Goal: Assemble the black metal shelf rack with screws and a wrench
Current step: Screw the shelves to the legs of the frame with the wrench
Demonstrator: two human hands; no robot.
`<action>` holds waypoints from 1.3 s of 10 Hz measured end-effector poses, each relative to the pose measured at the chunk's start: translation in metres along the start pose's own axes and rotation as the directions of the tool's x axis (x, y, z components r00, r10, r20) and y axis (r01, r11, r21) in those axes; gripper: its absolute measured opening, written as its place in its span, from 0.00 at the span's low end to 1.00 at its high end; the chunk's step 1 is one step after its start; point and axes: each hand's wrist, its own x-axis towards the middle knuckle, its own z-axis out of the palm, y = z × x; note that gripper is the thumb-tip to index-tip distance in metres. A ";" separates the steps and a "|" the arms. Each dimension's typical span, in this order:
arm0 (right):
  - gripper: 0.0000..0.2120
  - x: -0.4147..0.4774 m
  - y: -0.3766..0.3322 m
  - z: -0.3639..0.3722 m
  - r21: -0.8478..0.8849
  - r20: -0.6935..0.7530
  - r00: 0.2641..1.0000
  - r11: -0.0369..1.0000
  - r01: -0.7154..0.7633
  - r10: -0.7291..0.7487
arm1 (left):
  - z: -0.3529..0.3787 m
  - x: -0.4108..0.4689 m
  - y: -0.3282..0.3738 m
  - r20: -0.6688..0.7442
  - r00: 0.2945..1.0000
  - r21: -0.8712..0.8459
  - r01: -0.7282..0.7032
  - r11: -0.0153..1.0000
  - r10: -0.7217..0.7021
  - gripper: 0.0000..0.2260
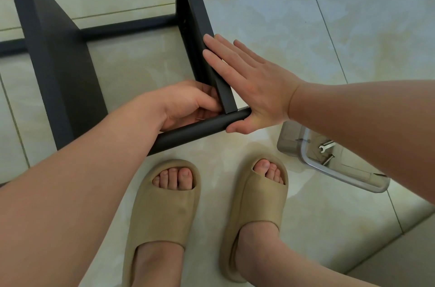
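Observation:
The black metal shelf rack (58, 70) stands on the tiled floor in front of me, with two flat shelf panels and round tubes. My right hand (249, 84) lies flat with straight fingers against the outer face of the right shelf panel (197, 16), its thumb under the end of the near round tube (195, 130). My left hand (188, 103) is curled at the inner corner where that panel meets the tube, fingertips pinching something small there that I cannot make out. A silver wrench (326, 145) lies in a clear box at the right.
The clear plastic box (313, 164) sits on the floor at my right, holding the wrench and a screw (328, 160). My feet in beige slippers (164, 216) stand just below the rack's near tube. Pale floor tiles surround everything.

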 end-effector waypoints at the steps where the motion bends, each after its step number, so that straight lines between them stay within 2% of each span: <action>1: 0.56 0.000 0.000 0.000 0.002 0.004 1.000 1.000 -0.002 0.002 | 0.000 0.000 0.001 0.020 1.000 -0.061 -0.005 0.998 0.006 0.10; 3: 0.56 0.000 0.000 -0.001 -0.008 0.007 1.000 1.000 -0.003 0.003 | 0.002 -0.001 -0.002 0.015 1.000 0.052 0.021 0.998 -0.022 0.10; 4: 0.56 0.000 0.000 -0.001 -0.013 0.008 1.000 1.000 -0.003 0.004 | 0.001 0.000 -0.003 -0.013 1.000 0.041 0.017 0.999 -0.017 0.06; 8: 0.56 0.000 -0.002 -0.003 -0.003 0.017 1.000 1.000 -0.006 0.006 | -0.001 -0.001 0.000 0.042 0.999 -0.003 0.001 1.000 0.000 0.09; 9: 0.57 0.000 -0.001 -0.003 -0.004 0.024 1.000 1.000 -0.007 0.007 | -0.002 0.000 -0.001 0.051 0.999 -0.081 0.020 0.997 -0.016 0.10; 11: 0.57 0.000 -0.001 -0.002 -0.009 0.018 1.000 1.000 -0.005 0.005 | 0.001 0.000 -0.002 0.024 1.000 0.005 0.014 1.000 -0.014 0.07; 13: 0.57 0.000 -0.001 -0.002 -0.008 0.016 1.000 1.000 -0.001 0.001 | 0.001 -0.001 -0.002 0.001 1.000 0.013 -0.014 1.000 0.014 0.08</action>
